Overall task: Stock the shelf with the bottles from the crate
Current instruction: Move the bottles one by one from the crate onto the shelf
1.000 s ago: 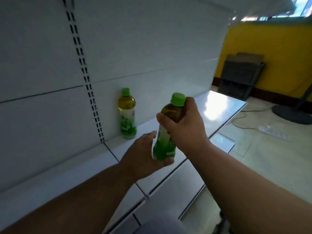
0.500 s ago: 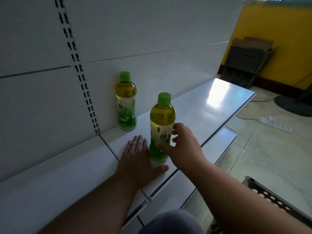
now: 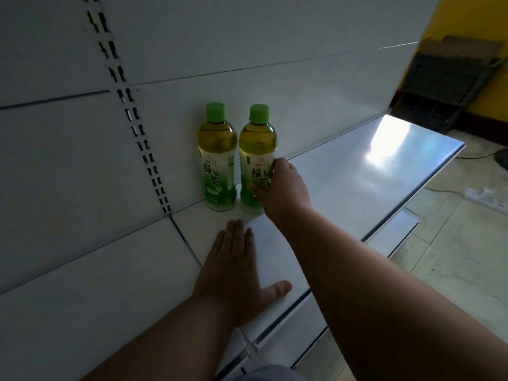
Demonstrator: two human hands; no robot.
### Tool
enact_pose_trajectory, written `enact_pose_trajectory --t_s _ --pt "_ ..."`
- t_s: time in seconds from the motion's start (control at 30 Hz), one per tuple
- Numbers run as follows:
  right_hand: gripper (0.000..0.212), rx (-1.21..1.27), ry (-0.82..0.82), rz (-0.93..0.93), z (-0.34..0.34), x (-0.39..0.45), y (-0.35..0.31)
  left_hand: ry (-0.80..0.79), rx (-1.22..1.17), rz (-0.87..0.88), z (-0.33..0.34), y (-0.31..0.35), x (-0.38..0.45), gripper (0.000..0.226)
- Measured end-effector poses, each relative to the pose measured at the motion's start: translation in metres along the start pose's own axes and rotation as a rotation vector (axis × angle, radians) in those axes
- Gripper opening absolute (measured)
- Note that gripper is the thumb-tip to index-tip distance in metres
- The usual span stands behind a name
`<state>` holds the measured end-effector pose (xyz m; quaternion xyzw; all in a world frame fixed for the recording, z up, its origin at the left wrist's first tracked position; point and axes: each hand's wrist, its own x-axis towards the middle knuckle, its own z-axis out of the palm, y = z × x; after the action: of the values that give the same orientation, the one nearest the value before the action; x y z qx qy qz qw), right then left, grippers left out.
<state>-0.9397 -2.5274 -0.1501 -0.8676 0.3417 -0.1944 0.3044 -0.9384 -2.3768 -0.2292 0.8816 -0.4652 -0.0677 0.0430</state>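
Two green-tea bottles with green caps stand upright side by side on the white shelf [image 3: 343, 171], against its back panel. The left bottle [image 3: 217, 158] stands free. My right hand [image 3: 280, 185] grips the right bottle [image 3: 257, 149] around its label, thumb at the front and fingers round the right side. My left hand [image 3: 236, 268] lies flat on the shelf in front of the bottles, fingers straight, thumb spread out, holding nothing. The crate is out of view.
A slotted upright [image 3: 137, 127] runs down the back panel left of the bottles. A lower shelf edge [image 3: 395, 232] juts out below. On the tiled floor at the right lie a power strip [image 3: 486, 198] and dark crates [image 3: 439, 86] against a yellow wall.
The right bottle went from mid-air to the shelf front, then back against the panel beside the first bottle. My left hand let go of it and now lies flat on the shelf.
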Motion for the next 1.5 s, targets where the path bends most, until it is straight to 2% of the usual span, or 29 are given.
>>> enact_pose_trajectory --t_s 0.27,0.43,0.53,0.63,0.7,0.83,1.0,1.13,1.27,1.5 --pt "0.049 0.068 -0.016 0.050 0.022 0.037 -0.007 0.016 0.047 0.032 0.006 -0.002 0.001 0.139" --pt "0.076 0.160 -0.050 0.039 0.013 0.016 0.006 -0.042 0.018 0.005 0.002 0.001 0.001 0.126" --pt "0.073 0.027 -0.024 -0.049 -0.009 -0.016 0.020 -0.058 0.028 0.010 -0.005 0.002 0.001 0.122" --pt "0.069 -0.137 -0.055 -0.062 -0.050 -0.059 0.035 -0.057 0.023 0.001 -0.015 0.005 -0.005 0.133" --pt "0.069 -0.250 -0.088 -0.031 -0.082 -0.093 0.048 -0.054 0.043 0.022 -0.023 0.010 -0.011 0.118" --pt "0.074 -0.366 -0.082 0.082 -0.140 -0.169 0.082 0.103 0.042 0.236 -0.044 0.054 -0.032 0.085" --pt "0.076 -0.404 -0.033 0.262 -0.189 -0.260 0.128 0.153 -0.031 0.548 -0.052 0.149 -0.066 0.082" --pt "0.074 -0.413 0.013 0.378 -0.213 -0.319 0.173 0.060 -0.051 0.684 -0.027 0.227 -0.091 0.082" --pt "0.076 -0.405 0.003 0.527 -0.214 -0.363 0.228 -0.064 -0.010 0.741 0.026 0.282 -0.105 0.080" --pt "0.068 -0.273 -0.172 0.750 -0.153 -0.399 0.332 -0.262 0.105 0.760 0.137 0.306 -0.099 0.087"
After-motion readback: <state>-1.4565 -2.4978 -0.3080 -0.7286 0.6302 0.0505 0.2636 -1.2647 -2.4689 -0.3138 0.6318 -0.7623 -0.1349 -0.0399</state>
